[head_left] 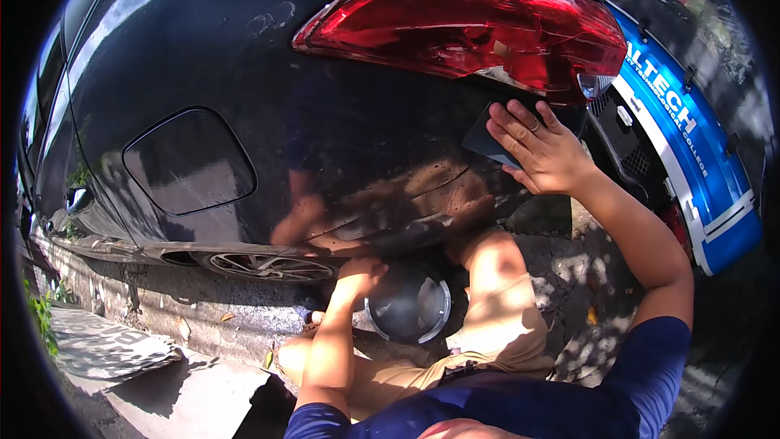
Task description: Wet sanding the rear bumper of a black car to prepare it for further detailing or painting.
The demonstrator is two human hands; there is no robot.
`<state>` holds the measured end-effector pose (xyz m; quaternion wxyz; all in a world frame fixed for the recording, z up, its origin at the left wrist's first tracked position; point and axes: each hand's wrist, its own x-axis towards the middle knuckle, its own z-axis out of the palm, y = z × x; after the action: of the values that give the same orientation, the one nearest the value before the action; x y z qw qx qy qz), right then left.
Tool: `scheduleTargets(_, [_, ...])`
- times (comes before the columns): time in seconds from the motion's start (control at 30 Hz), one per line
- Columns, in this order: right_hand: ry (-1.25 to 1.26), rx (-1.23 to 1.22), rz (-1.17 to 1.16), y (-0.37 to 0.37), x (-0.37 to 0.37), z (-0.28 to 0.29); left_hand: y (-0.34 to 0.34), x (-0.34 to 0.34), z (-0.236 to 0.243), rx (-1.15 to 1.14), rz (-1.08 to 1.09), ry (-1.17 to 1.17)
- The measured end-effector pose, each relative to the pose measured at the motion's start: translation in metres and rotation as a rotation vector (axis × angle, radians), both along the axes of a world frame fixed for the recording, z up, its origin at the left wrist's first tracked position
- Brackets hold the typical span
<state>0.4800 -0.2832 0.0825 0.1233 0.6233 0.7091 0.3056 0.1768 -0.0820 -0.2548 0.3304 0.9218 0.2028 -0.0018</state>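
Note:
My right hand [532, 146] lies against the dark car's rear panel, just below the red tail light [463, 28]. Its fingers stretch flat over a dark grey sheet of sandpaper [485, 140], pinning it to the bodywork. Below and to the left, a long crease with scuffs [439, 184] marks the glossy panel [317, 130]. My left hand [361, 275] is lower down, between the rear wheel [272, 266] and a dark round bucket [446, 315]. Its fingers are curled closed; whatever they may hold is hidden.
A closed fuel flap [191, 161] sits left on the panel. Behind the car, to the right, stands a blue and white signboard [691, 126]. My bent knees flank the bucket. Flat boards [183, 394] lie on the ground at lower left.

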Motion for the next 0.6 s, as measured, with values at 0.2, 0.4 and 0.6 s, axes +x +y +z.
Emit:
scheduleTargets(0.2, [-0.001, 0.109, 0.259, 0.141, -0.079, 0.03, -0.001, 0.008, 0.009, 0.019, -0.004, 0.153])
scheduleTargets(0.4, [0.033, 0.206, 0.181, 0.08, -0.043, -0.009, -0.003, -0.016, 0.013, 0.018, 0.066, 0.044])
scheduleTargets(0.6, [0.069, 0.101, 0.076, -0.005, 0.008, -0.032, -0.015, -0.013, 0.148, 0.3, -0.072, -0.536])
